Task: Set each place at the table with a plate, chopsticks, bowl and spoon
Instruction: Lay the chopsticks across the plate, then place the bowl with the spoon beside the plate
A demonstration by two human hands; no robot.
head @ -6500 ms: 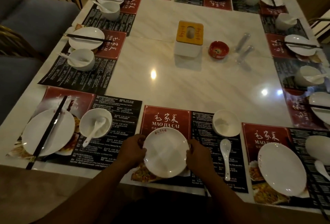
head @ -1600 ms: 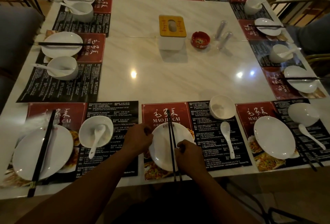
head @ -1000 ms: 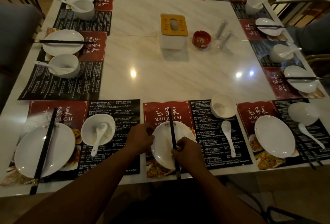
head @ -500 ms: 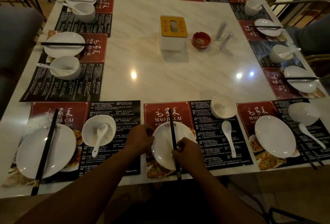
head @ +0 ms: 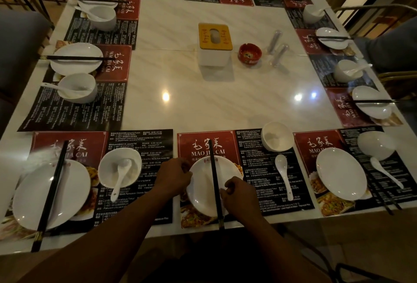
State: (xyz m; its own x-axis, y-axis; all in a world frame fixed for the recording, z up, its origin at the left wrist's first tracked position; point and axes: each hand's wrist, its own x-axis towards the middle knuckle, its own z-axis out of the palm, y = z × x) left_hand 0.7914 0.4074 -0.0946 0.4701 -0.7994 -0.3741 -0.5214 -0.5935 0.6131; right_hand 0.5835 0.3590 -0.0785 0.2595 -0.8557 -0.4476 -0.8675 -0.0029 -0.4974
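A dim dining room holds a square white marble table (head: 203, 106) ringed with printed paper placemats. At the middle place on the near side, a white plate (head: 203, 194) sits on its red-and-black placemat (head: 228, 145). A pair of dark chopsticks (head: 214, 176) lies across the plate, close together. Their long axis runs almost straight away from the person: the tips reach past the far rim toward the table's centre, and the butt ends overhang the near rim at the table edge.

The left hand (head: 174, 176) has its fingers curled on the plate's left rim, gripping it. The right hand (head: 241, 194) is curled just right of the chopsticks, over the plate's right side; whether it pinches them cannot be told.

Right of the plate, a white spoon (head: 283, 174) lies on the mat with its handle toward the person. An empty white bowl (head: 277, 139) stands just beyond it. A yellow-lidded tissue box (head: 215, 43) and a red ashtray (head: 250, 53) stand mid-table.
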